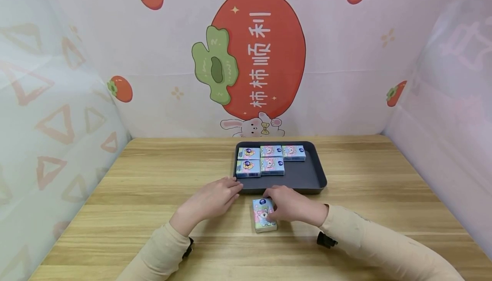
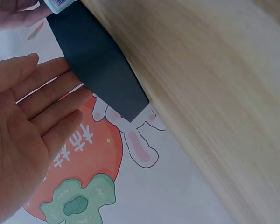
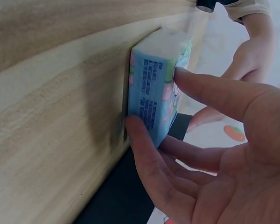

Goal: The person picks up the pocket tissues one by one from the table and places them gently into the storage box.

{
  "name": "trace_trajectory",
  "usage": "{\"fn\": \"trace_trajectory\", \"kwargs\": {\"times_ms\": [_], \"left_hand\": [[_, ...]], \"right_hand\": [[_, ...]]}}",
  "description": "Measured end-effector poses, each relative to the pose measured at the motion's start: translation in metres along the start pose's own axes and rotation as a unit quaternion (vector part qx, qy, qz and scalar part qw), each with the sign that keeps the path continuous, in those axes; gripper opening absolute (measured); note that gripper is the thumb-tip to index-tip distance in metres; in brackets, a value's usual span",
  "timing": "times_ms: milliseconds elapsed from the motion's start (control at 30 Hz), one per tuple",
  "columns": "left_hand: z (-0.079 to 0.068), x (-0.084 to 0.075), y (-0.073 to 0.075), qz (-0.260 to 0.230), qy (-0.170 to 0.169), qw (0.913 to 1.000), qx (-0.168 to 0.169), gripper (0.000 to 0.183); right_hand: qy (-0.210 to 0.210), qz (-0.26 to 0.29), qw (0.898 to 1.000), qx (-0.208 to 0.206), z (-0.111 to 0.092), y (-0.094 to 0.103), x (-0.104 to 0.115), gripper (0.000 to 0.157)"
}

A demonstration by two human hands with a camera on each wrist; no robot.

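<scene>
My right hand [image 1: 295, 206] holds a small blue-and-pink tissue pack [image 1: 262, 217] printed with a cartoon bear, on the wooden table before the tray. In the right wrist view the thumb rests on the printed face of the pack [image 3: 151, 81], and a finger lies against its side. A dark grey rectangular tray [image 1: 305, 178] sits just beyond. Several similar packs [image 1: 272, 165] lie in its left and back parts, in two rows. My left hand [image 1: 211, 200] touches the tray's front left corner; its fingers look straight against the tray wall [image 2: 100, 60] in the left wrist view.
The wooden table [image 1: 173, 165] reaches back to a pink-white cloth backdrop [image 1: 173, 50] with a big persimmon print [image 1: 276, 59]. Cloth sides stand at left and right. Dark bands [image 1: 326, 240] sit at the cuffs of both sleeves.
</scene>
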State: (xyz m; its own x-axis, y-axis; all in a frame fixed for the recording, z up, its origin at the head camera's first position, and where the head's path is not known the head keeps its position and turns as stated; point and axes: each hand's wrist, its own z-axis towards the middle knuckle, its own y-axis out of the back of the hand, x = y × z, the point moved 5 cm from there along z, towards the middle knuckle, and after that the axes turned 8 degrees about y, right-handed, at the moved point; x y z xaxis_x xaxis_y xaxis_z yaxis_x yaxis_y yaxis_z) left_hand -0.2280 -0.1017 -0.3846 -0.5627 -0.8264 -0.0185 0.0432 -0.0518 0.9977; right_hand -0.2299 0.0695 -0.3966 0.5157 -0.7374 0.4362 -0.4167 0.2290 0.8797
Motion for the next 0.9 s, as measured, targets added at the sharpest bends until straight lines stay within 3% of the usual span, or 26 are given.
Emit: {"fn": "trace_trajectory", "kwargs": {"times_ms": [233, 900], "left_hand": [[0.0001, -0.0003, 0.0002, 0.005, 0.0, 1.0, -0.001, 0.034], [0.0002, -0.0002, -0.0001, 0.008, 0.0, 1.0, -0.001, 0.033]], "right_hand": [[-0.005, -0.037, 0.999, 0.019, -0.0005, -0.0005, 0.004, 0.053], [-0.014, -0.039, 0.998, 0.041, -0.0032, -0.0033, -0.0004, 0.06]]}}
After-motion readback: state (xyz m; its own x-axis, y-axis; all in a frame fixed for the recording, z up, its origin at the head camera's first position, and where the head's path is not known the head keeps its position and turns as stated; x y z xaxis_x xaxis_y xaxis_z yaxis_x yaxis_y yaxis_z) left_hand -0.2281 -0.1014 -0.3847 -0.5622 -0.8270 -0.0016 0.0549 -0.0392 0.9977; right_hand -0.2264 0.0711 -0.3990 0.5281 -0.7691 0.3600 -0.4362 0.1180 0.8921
